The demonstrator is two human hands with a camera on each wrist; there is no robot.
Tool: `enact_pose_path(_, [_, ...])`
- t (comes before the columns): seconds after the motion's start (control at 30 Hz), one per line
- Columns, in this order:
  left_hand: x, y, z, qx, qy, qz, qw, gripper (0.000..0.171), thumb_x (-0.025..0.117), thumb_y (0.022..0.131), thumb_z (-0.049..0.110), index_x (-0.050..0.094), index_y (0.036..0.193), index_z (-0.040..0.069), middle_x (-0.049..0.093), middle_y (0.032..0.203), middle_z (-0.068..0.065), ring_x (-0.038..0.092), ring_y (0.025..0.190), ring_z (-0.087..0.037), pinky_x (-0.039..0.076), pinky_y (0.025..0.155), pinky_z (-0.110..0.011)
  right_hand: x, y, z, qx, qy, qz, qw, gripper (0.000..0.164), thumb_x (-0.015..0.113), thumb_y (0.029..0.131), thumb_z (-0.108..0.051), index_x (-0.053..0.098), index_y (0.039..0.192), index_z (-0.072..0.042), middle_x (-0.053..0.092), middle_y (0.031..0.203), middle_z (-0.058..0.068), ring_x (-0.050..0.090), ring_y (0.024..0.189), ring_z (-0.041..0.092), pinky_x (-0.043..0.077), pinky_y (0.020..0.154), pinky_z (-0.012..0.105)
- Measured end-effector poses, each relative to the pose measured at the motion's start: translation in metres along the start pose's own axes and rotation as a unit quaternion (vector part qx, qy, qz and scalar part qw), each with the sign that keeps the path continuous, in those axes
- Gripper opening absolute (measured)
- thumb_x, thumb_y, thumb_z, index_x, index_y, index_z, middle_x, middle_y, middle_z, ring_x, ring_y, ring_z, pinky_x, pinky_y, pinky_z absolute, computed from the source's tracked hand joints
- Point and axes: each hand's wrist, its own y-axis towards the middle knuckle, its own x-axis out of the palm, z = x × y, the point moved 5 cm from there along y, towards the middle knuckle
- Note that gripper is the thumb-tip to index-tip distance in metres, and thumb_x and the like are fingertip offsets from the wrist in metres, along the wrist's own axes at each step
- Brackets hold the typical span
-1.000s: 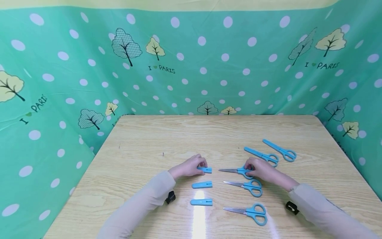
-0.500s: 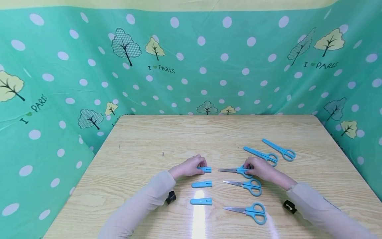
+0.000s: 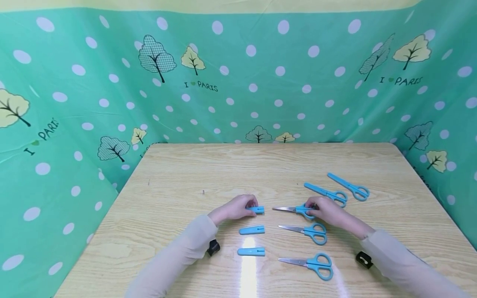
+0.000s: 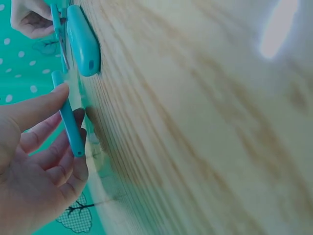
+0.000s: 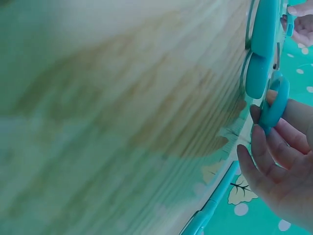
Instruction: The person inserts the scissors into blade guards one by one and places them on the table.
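Observation:
My left hand pinches a light-blue scissor sheath between thumb and fingers; the left wrist view shows this sheath raised off the table. Across from it, my right hand holds a pair of blue-handled scissors by the finger loops. Their bare blades point left at the sheath's slotted end, with a small gap between. Up close in the right wrist view is the blue handle between thumb and fingers. Nearer me lie two more sheaths, a middle one and a front one.
Two uncovered scissors, a middle pair and a front pair, lie right of the loose sheaths. Behind my right hand rest two sheathed scissors, one nearer and one farther. A green dotted curtain surrounds the wooden table.
Both hands keep their holds. The held sheath and scissors have risen slightly from the table over the last half second. The other scissors and sheaths stay in place.

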Motion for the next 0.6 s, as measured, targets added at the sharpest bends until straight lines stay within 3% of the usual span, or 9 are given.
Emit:
enact_pose_path(0.33, [-0.006, -0.007, 0.006, 0.012, -0.02, 0.027, 0.9994, 0.022, 0.066, 0.079, 0.014, 0.059, 0.099, 0.007, 0.056, 0.084, 0.003, 0.051, 0.079, -0.009, 0.044, 0.068, -0.018, -0.01, -0.009, -0.009, 0.02, -0.014, 0.042, 0.999, 0.011, 0.063, 0.081, -0.01, 0.064, 0.09, -0.005, 0.059, 0.08, -0.002, 0.048, 0.064, 0.005, 0.042, 0.052, 0.019])
enact_pose_path(0.6, [-0.014, -0.015, 0.013, 0.044, -0.026, 0.059, 0.997, 0.023, 0.066, 0.079, 0.016, 0.06, 0.1, 0.007, 0.059, 0.09, 0.002, 0.051, 0.081, -0.009, 0.044, 0.068, -0.019, -0.017, -0.018, -0.025, 0.0, -0.035, 0.082, 0.996, 0.014, 0.065, 0.078, -0.009, 0.063, 0.091, -0.005, 0.06, 0.082, -0.003, 0.051, 0.07, 0.006, 0.045, 0.058, 0.019])
